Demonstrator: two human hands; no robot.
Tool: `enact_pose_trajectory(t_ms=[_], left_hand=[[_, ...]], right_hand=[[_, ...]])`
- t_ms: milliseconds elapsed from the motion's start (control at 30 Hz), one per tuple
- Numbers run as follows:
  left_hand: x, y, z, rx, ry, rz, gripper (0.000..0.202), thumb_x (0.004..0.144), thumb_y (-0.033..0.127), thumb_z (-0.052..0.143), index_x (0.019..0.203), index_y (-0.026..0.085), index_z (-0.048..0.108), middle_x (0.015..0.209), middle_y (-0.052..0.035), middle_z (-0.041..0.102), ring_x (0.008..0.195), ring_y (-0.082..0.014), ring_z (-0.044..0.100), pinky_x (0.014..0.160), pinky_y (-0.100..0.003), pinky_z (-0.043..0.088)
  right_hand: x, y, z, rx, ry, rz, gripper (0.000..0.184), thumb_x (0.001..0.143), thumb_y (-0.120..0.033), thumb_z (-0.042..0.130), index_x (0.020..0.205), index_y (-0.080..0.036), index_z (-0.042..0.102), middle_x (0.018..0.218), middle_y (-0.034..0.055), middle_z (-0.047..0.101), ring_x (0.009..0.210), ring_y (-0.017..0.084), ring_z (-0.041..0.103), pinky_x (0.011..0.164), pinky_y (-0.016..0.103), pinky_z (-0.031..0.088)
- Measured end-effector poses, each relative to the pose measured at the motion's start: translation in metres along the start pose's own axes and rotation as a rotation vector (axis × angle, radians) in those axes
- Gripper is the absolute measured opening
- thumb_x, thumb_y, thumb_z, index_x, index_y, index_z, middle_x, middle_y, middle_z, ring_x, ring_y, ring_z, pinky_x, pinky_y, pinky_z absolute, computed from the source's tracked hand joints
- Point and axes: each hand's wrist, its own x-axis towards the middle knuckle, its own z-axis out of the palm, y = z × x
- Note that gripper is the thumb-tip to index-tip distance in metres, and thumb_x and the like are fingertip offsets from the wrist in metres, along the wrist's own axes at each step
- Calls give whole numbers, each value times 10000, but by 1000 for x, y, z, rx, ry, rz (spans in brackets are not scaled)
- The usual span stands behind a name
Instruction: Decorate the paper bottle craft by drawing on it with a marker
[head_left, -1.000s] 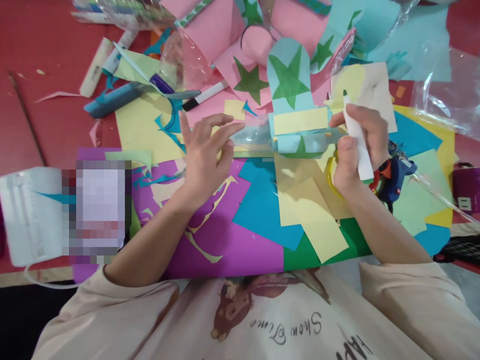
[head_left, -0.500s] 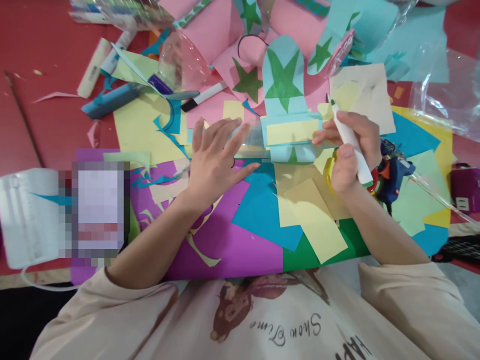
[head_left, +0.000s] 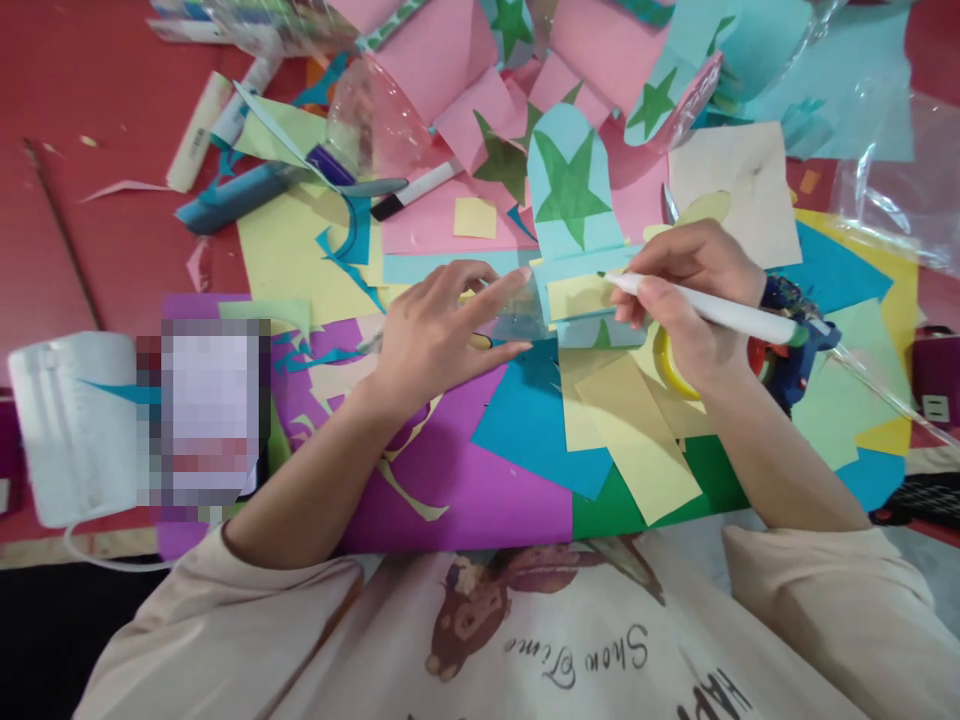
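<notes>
My right hand (head_left: pixel 694 290) is closed round a white marker (head_left: pixel 720 312) with a green tip. The tip rests on a pale yellow paper strip (head_left: pixel 577 296) stuck on a light blue paper cutout (head_left: pixel 574 215) that carries a green star (head_left: pixel 570 185). The cutout wraps a clear plastic bottle (head_left: pixel 517 315) lying on its side. My left hand (head_left: pixel 442 335) presses on the bottle's left part, fingers curved over it. Yellow-handled scissors (head_left: pixel 667 370) show partly under my right wrist.
Coloured paper sheets and scraps cover the red table (head_left: pixel 90 220). A black-tipped marker (head_left: pixel 412 190), glue sticks (head_left: pixel 196 132) and a clear plastic dome (head_left: pixel 371 120) lie at the back left. A blue glue gun (head_left: pixel 787 345) sits right of my hand. A white container (head_left: pixel 71 425) stands left.
My right hand turned the marker from upright to nearly level and set its tip on the yellow strip. My left hand went from spread fingers to gripping the bottle.
</notes>
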Motion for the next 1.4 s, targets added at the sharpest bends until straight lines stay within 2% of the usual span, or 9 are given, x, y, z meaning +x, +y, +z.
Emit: enact_pose_trajectory(t_ms=[100,233,367,467,633,800,1000,1200,1400], left_hand=[[-1,0,0,-29,-65,-50,620,838,653,593,1312,254,561,1050,-76,643,853,-195,631,696,-304,509],[-2,-2,1,-33,-91,-74,612,844,657,578,1310,260,566,1060,-77,638,866,-198,632,705,-307,515],[-2,-3,3,-44,-89,-80,617,847,661,567,1317,262,557,1066,-83,634,876,-205,629,711,-315,523],[-2,-4,3,-74,-89,-75,621,847,653,573,1329,262,547,1070,-86,629,888,-210,624,730,-326,525],[-1,-5,3,-105,-125,-101,617,833,656,590,1317,275,555,1077,-83,624,900,-216,619,745,-342,529],[-3,-5,6,-117,-70,-80,633,832,678,572,1312,266,552,1062,-80,628,878,-207,613,737,-334,522],[-3,-6,6,-162,-96,-102,627,831,664,586,1323,278,543,1079,-82,617,897,-212,608,780,-353,521],[-2,-7,7,-122,-105,-107,649,815,703,571,1311,285,547,1071,-81,632,890,-214,617,757,-346,520],[-3,-7,7,-158,-91,-101,634,811,668,611,1311,286,538,1082,-77,624,894,-212,620,755,-339,515]], right_hand=[[12,-4,5,-27,-162,79,82,874,-255,624,797,-231,639,658,-20,643,549,128,617,455,267,469],[33,-4,13,3,-230,123,171,841,-292,669,706,-218,595,599,-24,619,471,119,583,372,249,397],[41,-4,21,-67,-166,157,324,791,-330,734,605,-217,493,512,-49,555,399,88,480,361,240,347],[40,-3,26,-126,-112,172,401,798,-343,714,560,-225,414,477,-54,509,406,94,486,380,243,355],[38,2,29,-242,-142,123,477,832,-509,662,583,-234,361,524,-45,518,468,94,480,453,255,449],[38,5,29,-322,-161,96,496,865,-577,592,599,-243,338,515,-39,489,491,106,479,510,280,511],[38,5,30,-261,-165,70,507,836,-587,621,581,-240,355,520,-43,499,467,97,439,444,267,429],[36,4,29,-246,-183,81,443,857,-514,614,590,-244,386,535,-42,497,454,105,411,435,286,379],[37,0,30,-271,-196,89,489,815,-518,649,560,-232,345,508,-52,398,473,92,318,449,274,333]])
